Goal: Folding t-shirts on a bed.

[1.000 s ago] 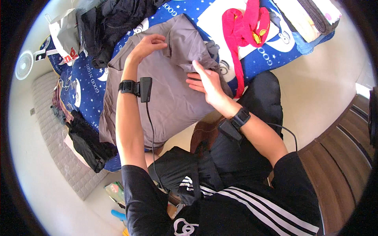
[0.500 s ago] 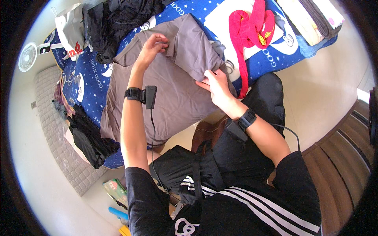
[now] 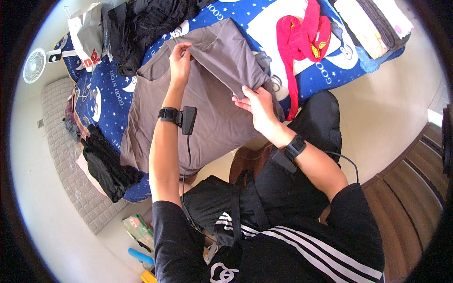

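Observation:
A grey-brown T-shirt (image 3: 207,122) lies spread over the near edge of the bed, its neckline toward the left and one side folded over at the upper right. My left hand (image 3: 180,63) pinches the cloth near the shoulder, thumb against fingertips, and the fabric rises in a ridge from there. At the folded part on the right, my right hand (image 3: 257,106) grips the shirt's edge between thumb and fingers, with the lower fingers somewhat spread. Both wrists wear black straps with small boxes and cables.
A blue patterned sheet (image 3: 106,104) covers the bed. Red knitted cloth (image 3: 292,40) lies at upper right beside folded clothes (image 3: 363,28). Black garments (image 3: 151,23) and a white bag (image 3: 87,37) sit at the back. A small fan (image 3: 35,66) stands far left.
My left hand has moved slightly right and its loosely spread fingers have closed on the shirt, pulling up a fold. My right hand has barely moved; its lower fingers are more spread.

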### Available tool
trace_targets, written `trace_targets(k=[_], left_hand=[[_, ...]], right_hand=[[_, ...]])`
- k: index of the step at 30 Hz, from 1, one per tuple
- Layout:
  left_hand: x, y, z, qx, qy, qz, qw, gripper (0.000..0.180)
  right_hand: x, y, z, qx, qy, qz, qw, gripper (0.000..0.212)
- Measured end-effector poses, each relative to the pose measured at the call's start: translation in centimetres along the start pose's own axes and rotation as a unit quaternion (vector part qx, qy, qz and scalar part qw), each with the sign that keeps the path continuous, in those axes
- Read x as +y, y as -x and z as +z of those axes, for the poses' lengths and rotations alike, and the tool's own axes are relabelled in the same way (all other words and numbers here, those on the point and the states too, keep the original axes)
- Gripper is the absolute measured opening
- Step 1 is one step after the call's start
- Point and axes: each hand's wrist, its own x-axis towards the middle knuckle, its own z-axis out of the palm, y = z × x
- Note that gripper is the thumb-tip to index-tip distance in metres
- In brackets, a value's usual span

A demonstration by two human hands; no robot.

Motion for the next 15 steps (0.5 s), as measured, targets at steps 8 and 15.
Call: trace_targets(k=[8,15], left_hand=[[0.0,-0.8,0.0,-0.079,0.101,-0.134,0.983,0.035],[7.3,-0.7,1.2,-0.132,0.492,-0.104,0.854,0.022]], right_hand=[[0.9,-0.8,0.2,-0.038,0.008,-0.012,0.999,0.024],[-0.5,-0.6,1.3,-0.033,0.046,-0.193,0.98,0.022]])
